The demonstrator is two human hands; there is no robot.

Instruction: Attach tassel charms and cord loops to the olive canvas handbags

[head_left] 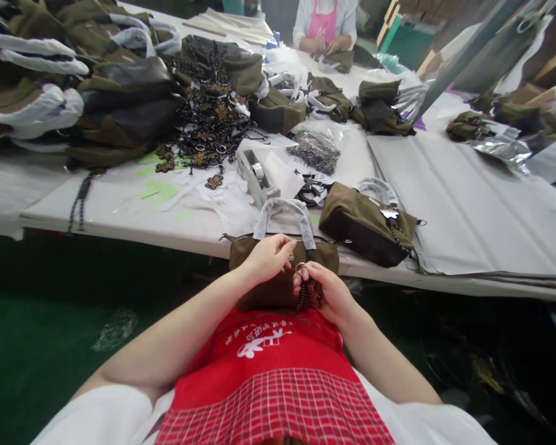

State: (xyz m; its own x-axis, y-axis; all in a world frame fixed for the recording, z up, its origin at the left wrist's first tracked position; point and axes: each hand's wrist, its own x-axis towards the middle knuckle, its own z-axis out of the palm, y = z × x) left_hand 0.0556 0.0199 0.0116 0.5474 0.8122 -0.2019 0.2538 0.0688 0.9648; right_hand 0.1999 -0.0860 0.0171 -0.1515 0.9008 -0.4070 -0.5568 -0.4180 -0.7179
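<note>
Nearest you lay your red apron [278, 346], smooth cloth with white printing above a woven-looking checked panel [278, 405]. Just beyond it, the olive and dark brown bag [269, 298] stood at the table's front edge, below and behind your hands. Your right hand [328, 289] was closed on a thin, round metal ring [301, 266], from which a dark, beaded-looking cord and a brown openwork charm [313, 295] hung in front of the bag. Your left hand [272, 254] was narrow, fingers curled and thumb drawn in near the foot of the handle (whether anything fine sat between the tips, you cannot tell). The bag's arched handle [285, 206] rose behind them, wrapped in crinkled, whitish translucent film. To the right, a second bag [368, 213] leaned back on the pale table [204, 232], a shiny scalloped tag [389, 213] on its front. Farther in were a boxy grey dispenser [258, 179], flat green slips [160, 191] and, at right, broad smooth grey sheets [472, 210]. Behind the slips, knobbly charms and dark cords tangled in a heap [210, 117], beside slouching stacked bags [130, 93] with film-wrapped handles. Across the table, a person in a pink apron [321, 26] had both hands at another olive piece [340, 60].
</note>
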